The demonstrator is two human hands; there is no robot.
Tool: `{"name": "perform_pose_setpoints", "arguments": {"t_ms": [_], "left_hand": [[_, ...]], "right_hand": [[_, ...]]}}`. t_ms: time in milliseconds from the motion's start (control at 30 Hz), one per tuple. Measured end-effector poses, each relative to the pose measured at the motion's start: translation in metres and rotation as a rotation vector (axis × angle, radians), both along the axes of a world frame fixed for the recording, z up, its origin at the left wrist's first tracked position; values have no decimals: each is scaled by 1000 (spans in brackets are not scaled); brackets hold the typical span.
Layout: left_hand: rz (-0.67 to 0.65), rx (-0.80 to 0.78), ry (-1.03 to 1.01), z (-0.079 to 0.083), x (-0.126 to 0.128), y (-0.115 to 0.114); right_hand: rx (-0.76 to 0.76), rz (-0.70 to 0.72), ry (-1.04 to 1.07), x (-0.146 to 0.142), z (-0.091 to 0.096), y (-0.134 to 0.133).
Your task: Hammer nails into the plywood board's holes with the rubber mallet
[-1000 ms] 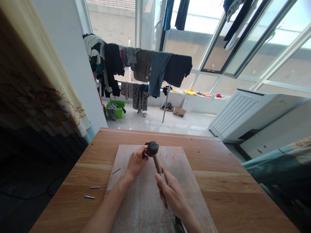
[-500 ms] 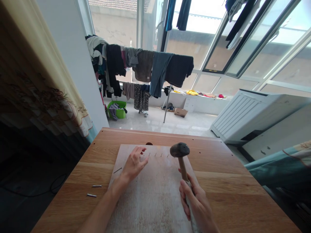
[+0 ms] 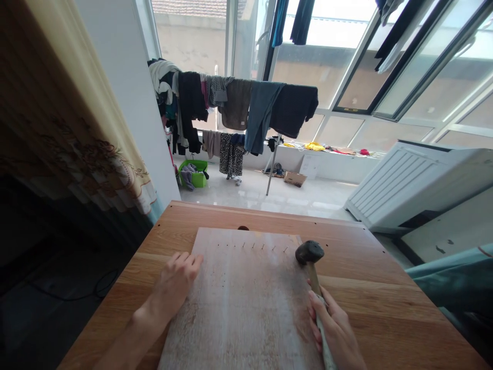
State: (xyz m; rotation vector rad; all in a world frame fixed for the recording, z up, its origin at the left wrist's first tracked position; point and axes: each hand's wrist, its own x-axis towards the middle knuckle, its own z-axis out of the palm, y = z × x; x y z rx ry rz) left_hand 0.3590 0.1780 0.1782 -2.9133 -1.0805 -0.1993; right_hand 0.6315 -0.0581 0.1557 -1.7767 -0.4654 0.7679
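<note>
My right hand (image 3: pixel 333 321) is wrapped round the handle of a hammer (image 3: pixel 310 252), whose dark head is raised near the far right corner of a worn wooden board (image 3: pixel 250 318). Along the board's far edge stands a row of several thin nails (image 3: pixel 263 246), sticking up at a slight slant. Left of them, small dark dots continue the line. My left hand (image 3: pixel 179 275) is at the board's left edge, palm down, fingers curled together. What lies under those fingers is hidden, and the forearm covers part of the table.
The board lies on a wooden table (image 3: pixel 385 298) with a round hole (image 3: pixel 243 227) near its far edge. Beyond stand a drying rack with clothes (image 3: pixel 234 103), a green basin (image 3: pixel 199 179) and a white ribbed panel (image 3: pixel 389 180). A curtain (image 3: pixel 103 128) hangs at the left.
My left hand has moved left and nearer, from beside the nails to the board's left edge, covering where a loose nail lay. The view has shifted; the hammer stays in my right hand.
</note>
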Motion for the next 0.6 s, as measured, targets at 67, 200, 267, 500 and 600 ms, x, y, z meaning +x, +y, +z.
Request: {"name": "perform_pose_setpoints", "arguments": {"t_ms": [67,200,267,500,600], "left_hand": [[-55,44,55,7,4,0],[-85,14,-17,4,6,9],[-76,-90,-225,-3,14,16],[5,-503,-828,-25,88,28],[6,-526,-830,-31,108,28]], "right_hand": [[5,1,-3,0,-1,0],[3,-8,-2,0,-4,0],[5,-3,-13,0,-7,0],[10,4,-76,-2,-18,-3],[19,-4,-72,-2,-19,-3]]}}
